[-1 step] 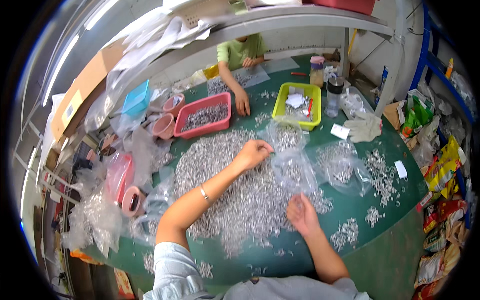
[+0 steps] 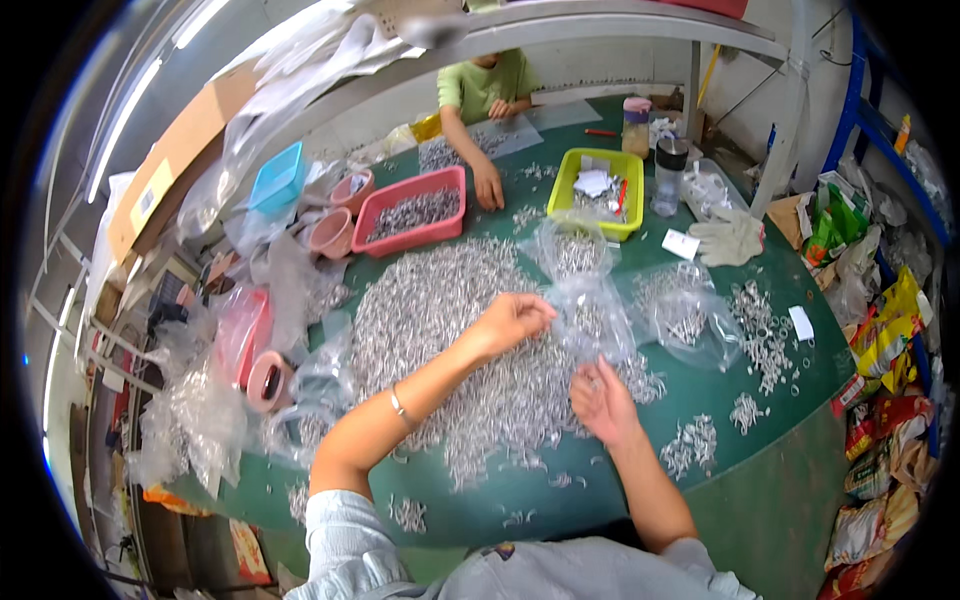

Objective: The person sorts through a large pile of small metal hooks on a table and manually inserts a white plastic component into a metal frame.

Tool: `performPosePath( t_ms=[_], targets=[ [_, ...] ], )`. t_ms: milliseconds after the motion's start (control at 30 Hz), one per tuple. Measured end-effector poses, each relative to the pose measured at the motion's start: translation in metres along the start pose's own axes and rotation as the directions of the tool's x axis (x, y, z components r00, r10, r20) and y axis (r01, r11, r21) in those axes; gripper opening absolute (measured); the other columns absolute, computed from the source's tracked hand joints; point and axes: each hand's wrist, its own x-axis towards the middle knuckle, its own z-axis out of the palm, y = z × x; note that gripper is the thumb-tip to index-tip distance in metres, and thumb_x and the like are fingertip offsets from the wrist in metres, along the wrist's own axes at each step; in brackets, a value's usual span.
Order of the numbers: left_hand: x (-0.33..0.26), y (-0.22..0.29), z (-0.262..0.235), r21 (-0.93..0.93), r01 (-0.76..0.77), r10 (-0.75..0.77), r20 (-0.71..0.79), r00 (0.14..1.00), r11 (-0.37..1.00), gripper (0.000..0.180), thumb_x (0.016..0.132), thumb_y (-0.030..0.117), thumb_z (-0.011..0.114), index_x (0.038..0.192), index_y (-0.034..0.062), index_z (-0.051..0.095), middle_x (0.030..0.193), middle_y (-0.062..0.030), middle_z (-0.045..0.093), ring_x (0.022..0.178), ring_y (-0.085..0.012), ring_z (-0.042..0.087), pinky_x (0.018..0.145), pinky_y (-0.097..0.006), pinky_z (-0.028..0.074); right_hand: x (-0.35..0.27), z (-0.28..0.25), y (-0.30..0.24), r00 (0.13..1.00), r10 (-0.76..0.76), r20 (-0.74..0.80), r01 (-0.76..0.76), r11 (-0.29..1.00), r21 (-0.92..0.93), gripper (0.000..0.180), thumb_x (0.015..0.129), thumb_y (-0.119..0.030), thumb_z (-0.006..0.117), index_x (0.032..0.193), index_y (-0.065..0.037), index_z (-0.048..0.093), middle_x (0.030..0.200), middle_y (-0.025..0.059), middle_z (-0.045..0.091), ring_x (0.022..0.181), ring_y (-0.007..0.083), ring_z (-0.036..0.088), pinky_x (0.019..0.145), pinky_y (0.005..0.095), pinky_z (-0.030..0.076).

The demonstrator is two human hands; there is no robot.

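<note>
A wide heap of small silvery metal pieces [image 2: 450, 330] covers the middle of the green table. My left hand [image 2: 514, 322] is over the heap, its thumb and fingers pinched together beside a clear plastic bag [image 2: 592, 318]. Whatever is between those fingertips is too small to make out. Just below the bag's near edge, my right hand [image 2: 603, 402] is closed with its fingers curled in; its contents, if any, are hidden. Small metal pieces show through the clear bag and through a second one [image 2: 578, 250] behind it.
Beyond the heap stand a pink bin [image 2: 410, 237] and a yellow-green basket [image 2: 596, 232]. Another person's hand [image 2: 487, 187] rests on the table between them. Filled clear bags [image 2: 690, 325], a grey glove [image 2: 727, 238] and a bottle [image 2: 668, 180] lie or stand to the right. Overhead runs a metal beam [image 2: 600, 32].
The view has tilted a little, shifting the table upward in the picture. My left hand has come slightly nearer to me over the heap; my right hand has risen slightly toward the bag.
</note>
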Motion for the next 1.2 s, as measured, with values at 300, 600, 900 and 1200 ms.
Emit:
performPosePath(
  t_ms=[300,600,900,1200],
  targets=[
    [-0.211,0.001,0.131,-0.795,0.079,-0.407,-0.219,0.887,0.601,0.032,0.097,0.017,0.058,0.126,0.0027,0.052,0.122,-0.0070,0.056,0.113,-0.0163,0.053,0.098,-0.033,0.044,-0.040,0.030,0.053,0.991,0.022,0.132,-0.023,1.000,0.006,0.033,0.103,-0.034,0.041,0.110,-0.004,0.053,0.094,0.0068,0.055,0.088,0.0197,0.053,0.079,0.0317,0.044],
    [-0.222,-0.024,0.199,-0.916,-0.366,-0.433,-0.400,0.808,0.162,0.032,0.101,0.023,0.038,0.119,0.0001,0.053,0.134,-0.0142,0.050,0.129,-0.0252,0.043,0.112,-0.039,0.032,-0.106,0.046,0.121,0.927,-0.313,0.206,0.374,0.810,-0.451,0.054,0.106,-0.040,0.028,0.108,0.005,0.058,0.092,0.0085,0.059,0.090,0.0166,0.055,0.087,0.0312,0.042],
    [-0.235,-0.015,0.187,-0.915,-0.404,-0.374,-0.367,0.852,-0.023,0.049,0.101,0.026,0.036,0.138,-0.0058,0.039,0.138,-0.0227,0.048,0.132,-0.0310,0.045,0.113,-0.042,0.034,-0.113,0.050,0.135,0.808,-0.421,0.412,0.554,0.782,-0.287,0.054,0.107,-0.036,0.020,0.103,0.002,0.058,0.086,0.0146,0.060,0.092,0.0266,0.057,0.093,0.0394,0.041],
    [-0.246,-0.074,0.192,-0.834,-0.399,-0.211,-0.342,0.916,-0.381,0.034,0.101,0.026,0.041,0.115,-0.0013,0.056,0.106,-0.0140,0.063,0.105,-0.0247,0.059,0.096,-0.038,0.047,-0.115,0.054,0.136,0.845,-0.318,0.430,0.457,0.848,-0.270,0.039,0.105,-0.029,0.033,0.104,0.001,0.058,0.085,0.0117,0.056,0.093,0.0242,0.054,0.092,0.0406,0.041]
  ],
)
